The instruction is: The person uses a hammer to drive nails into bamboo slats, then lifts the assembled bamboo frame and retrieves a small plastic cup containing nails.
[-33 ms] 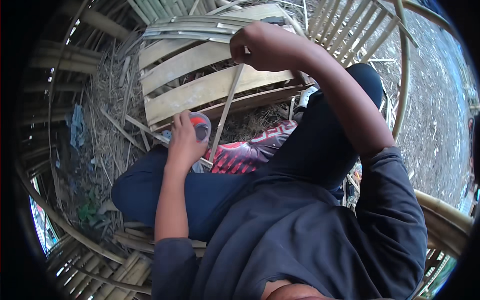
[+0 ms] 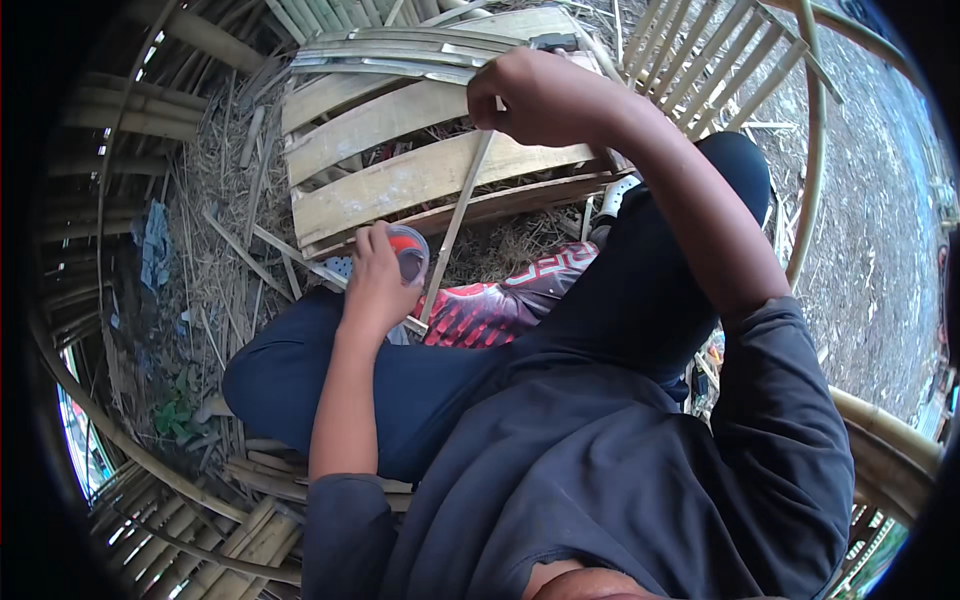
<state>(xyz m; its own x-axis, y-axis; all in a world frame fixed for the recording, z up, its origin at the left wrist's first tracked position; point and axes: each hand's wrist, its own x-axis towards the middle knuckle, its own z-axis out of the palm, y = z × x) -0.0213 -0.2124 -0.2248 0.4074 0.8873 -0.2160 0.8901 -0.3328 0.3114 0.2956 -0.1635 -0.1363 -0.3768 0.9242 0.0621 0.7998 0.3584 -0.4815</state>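
My left hand (image 2: 378,285) is wrapped around a clear plastic cup (image 2: 424,246) with something red and dark inside it, just off the near edge of a wooden slatted platform (image 2: 350,200). Over the platform, my right hand (image 2: 508,98) is closed with the fingers curled in. A long thin bamboo strip (image 2: 459,220) slants down from beneath it past the cup; whether the fingers grip that strip or something small is hidden.
Several split bamboo strips (image 2: 390,52) lie across the platform's far side, near a dark hammer-like head (image 2: 553,41). Red patterned cloth (image 2: 470,310) lies before my crossed legs. A slatted bamboo panel (image 2: 705,70) stands far right, and a blue rag (image 2: 154,250) lies left.
The whole view has shifted slightly, so things sit a little further right. Both hands keep the same pose, and the cup stays in my left hand.
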